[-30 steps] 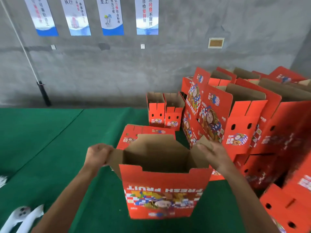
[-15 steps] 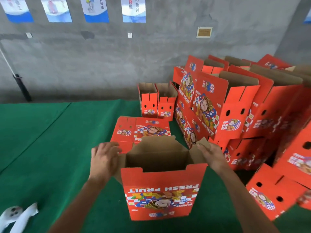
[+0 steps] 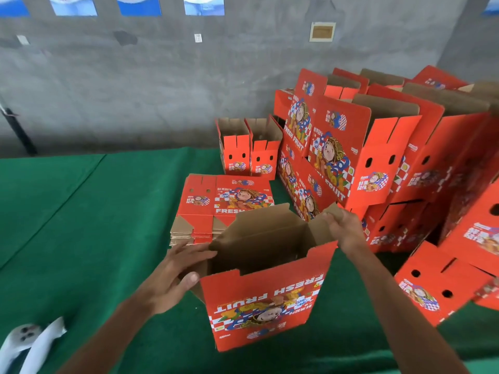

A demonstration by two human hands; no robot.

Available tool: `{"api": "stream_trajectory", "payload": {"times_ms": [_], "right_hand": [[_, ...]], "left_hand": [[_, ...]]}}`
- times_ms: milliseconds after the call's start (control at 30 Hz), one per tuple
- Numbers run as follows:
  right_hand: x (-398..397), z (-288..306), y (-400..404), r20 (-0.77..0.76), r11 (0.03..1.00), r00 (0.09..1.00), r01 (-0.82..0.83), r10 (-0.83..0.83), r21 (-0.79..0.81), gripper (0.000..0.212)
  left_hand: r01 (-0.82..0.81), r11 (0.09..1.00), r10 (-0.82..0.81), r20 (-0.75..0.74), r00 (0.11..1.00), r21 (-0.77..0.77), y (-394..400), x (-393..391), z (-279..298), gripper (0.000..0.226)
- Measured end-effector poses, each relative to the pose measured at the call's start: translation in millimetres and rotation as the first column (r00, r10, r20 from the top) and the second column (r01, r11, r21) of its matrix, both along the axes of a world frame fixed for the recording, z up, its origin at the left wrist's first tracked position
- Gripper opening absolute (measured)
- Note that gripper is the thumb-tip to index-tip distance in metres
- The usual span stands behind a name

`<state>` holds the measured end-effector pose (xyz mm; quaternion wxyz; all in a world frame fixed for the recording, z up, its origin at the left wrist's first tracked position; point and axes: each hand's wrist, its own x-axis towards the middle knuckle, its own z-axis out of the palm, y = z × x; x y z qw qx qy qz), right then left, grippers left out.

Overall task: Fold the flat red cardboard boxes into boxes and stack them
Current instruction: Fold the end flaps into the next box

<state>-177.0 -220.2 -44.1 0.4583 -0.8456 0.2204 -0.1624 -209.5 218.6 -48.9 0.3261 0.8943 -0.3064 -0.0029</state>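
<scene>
**Box half-formed, flaps not yet tucked**

Nearest me, the open red box (image 3: 266, 300) stands on the green desk (image 3: 81, 225), printed face toward me with "FRESH FRUIT" upside down, its brown inside open at the top. I take this as its bottom end turned up, though I can't be sure.

My left hand (image 3: 172, 279) lies against the left end of that box, fingers (image 3: 198, 253) straight and spread over the side flap, pressing rather than gripping. My right hand (image 3: 344, 229) is at the box's far right corner, fingers curled round the top of the brown side flap (image 3: 321, 225), pinching it.

My judgement on the risks: the left hand only pushes, so if the right pulls harder the box could skew or slide across the cloth. Folding the flaps in the wrong order would leave them unlocked, and forcing one could crease it off its score line.

Just behind the box sits the pile of flat red cardboard boxes (image 3: 229, 201), still unfolded. Behind that pile, two small folded boxes (image 3: 248, 152) stand side by side. To the right of the open box, the stack of folded boxes (image 3: 378, 157) leans loosely, some tilted; a careless placement there could tip it.
</scene>
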Motion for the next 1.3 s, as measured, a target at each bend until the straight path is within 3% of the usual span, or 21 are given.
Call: {"api": "stream_trajectory", "payload": {"times_ms": [167, 300, 500, 567, 700, 800, 900, 967, 1033, 1100, 1200, 1300], "right_hand": [[1, -1, 3, -0.029, 0.998, 0.999, 0.023, -0.021, 0.051, 0.011], [-5, 1, 4, -0.027, 0.995, 0.998, 0.051, -0.049, 0.083, 0.007], [-34, -3, 4, 0.052, 0.983, 0.998, 0.022, -0.032, 0.181, 0.007], [-43, -3, 8, 0.089, 0.970, 0.996, -0.034, 0.013, 0.239, 0.012], [-61, 2, 21, 0.248, 0.948, 0.947, -0.253, 0.202, 0.195, 0.033], [-70, 4, 29, 0.327, 0.903, 0.906, -0.356, 0.270, 0.241, 0.031], [-71, 2, 30, 0.311, 0.830, 0.883, -0.448, 0.352, 0.332, 0.055], [-68, -2, 36, 0.298, 0.807, 0.878, -0.466, 0.373, 0.363, 0.048], [-64, -13, 43, 0.259, 0.852, 0.856, -0.496, 0.448, 0.165, 0.030], [-61, -24, 48, 0.145, 0.843, 0.831, -0.534, 0.537, -0.058, 0.039], [-56, -24, 45, 0.070, 0.842, 0.843, -0.521, 0.533, -0.142, 0.057], [-55, -19, 47, -0.001, 0.809, 0.833, -0.538, 0.554, -0.235, 0.074]], "left_hand": [[0.035, 0.998, -0.036, 0.019, 0.999, 0.056, -3, -5, 9, 0.114], [0.031, 0.998, -0.034, 0.050, 0.998, 0.061, 1, -2, 9, 0.115], [-0.178, 0.982, 0.162, 0.196, 0.967, 0.068, -13, 9, 6, 0.059], [-0.281, 0.947, 0.238, 0.246, 0.940, 0.158, -24, 12, 7, 0.047], [-0.264, 0.865, 0.182, 0.221, 0.958, 0.428, -41, 17, 5, 0.072], [-0.254, 0.839, 0.151, 0.243, 0.958, 0.482, -51, 25, 12, 0.084], [-0.299, 0.802, 0.202, 0.235, 0.951, 0.517, -69, 31, 15, 0.087], [-0.340, 0.769, 0.229, 0.263, 0.937, 0.541, -78, 31, 10, 0.086], [-0.381, 0.744, 0.257, 0.291, 0.922, 0.550, -81, 31, 3, 0.085], [-0.434, 0.710, 0.271, 0.354, 0.895, 0.555, -82, 31, 1, 0.084], [-0.549, 0.681, 0.311, 0.487, 0.816, 0.485, -84, 26, 8, 0.088], [-0.661, 0.688, 0.454, 0.532, 0.715, 0.300, -80, 17, 7, 0.108]]}}
